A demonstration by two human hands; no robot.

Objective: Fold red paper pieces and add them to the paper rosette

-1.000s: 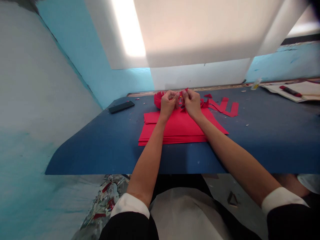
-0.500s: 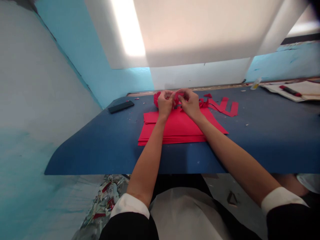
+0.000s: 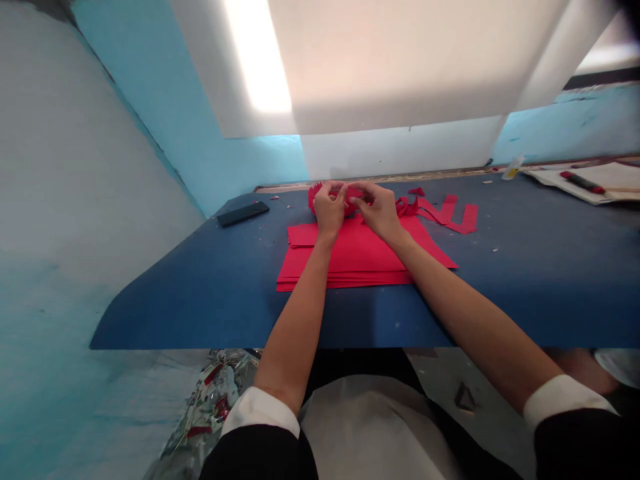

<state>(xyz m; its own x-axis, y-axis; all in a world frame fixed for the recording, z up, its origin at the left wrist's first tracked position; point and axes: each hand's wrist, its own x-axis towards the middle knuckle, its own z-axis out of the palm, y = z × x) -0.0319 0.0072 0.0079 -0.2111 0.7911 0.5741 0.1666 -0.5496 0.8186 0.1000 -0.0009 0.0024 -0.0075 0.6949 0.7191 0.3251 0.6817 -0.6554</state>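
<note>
Both hands are close together over the back of a stack of red paper sheets (image 3: 360, 257). My left hand (image 3: 331, 205) is closed on a piece of red paper (image 3: 353, 205) between the hands, its fingers pinched. My right hand (image 3: 376, 208) pinches the right side of the same piece, fingertips almost touching the left ones. A frilled red paper shape (image 3: 313, 197) shows at the left of my left hand; whether it joins the held piece is hidden. Right of my right hand lie crumpled red paper bits (image 3: 407, 207) and cut red strips (image 3: 453, 215).
A black phone (image 3: 243, 214) lies on the blue tabletop (image 3: 200, 287) at the left. Toward the back right are a small glue bottle (image 3: 513, 168), an open notebook (image 3: 560, 183) and a red-capped marker (image 3: 583, 182). Scraps (image 3: 220, 393) litter the floor below.
My right fingers have shifted slightly left, closer to the left fingertips, on the red paper. The stack and the strips stay in place.
</note>
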